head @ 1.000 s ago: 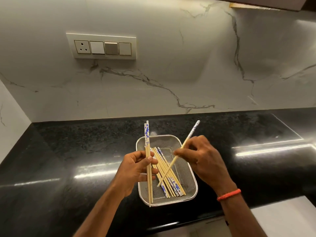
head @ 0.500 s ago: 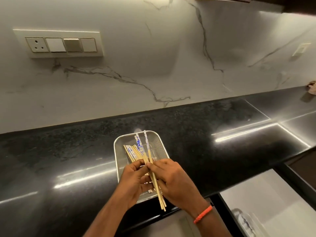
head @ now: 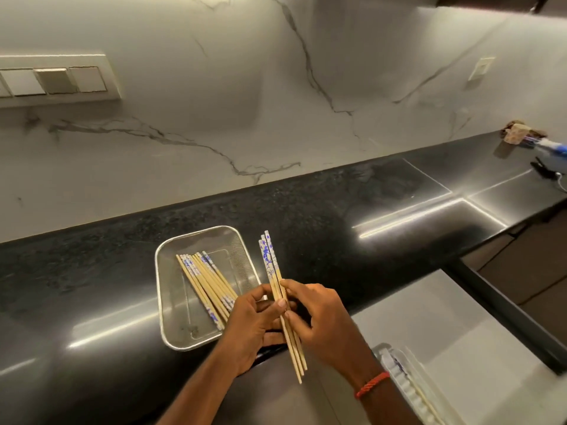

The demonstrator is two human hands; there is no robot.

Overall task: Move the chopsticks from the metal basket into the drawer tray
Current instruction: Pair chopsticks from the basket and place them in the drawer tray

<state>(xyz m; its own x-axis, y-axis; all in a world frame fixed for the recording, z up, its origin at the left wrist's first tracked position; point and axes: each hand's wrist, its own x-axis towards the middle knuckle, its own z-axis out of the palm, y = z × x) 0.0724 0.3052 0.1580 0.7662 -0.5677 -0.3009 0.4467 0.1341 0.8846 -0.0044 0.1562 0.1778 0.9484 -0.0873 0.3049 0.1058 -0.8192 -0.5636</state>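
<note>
Gripping chopsticks (head: 270, 262) with our left hand (head: 250, 325) and right hand (head: 326, 317); blue ends point away toward marble wall (head: 245, 87), over black counter (head: 306, 216).

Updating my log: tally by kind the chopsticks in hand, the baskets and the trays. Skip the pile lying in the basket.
Held chopsticks: 3, pinched by both the left hand and the right hand
Metal basket: 1
Drawer tray: 1
Total: 5
</note>
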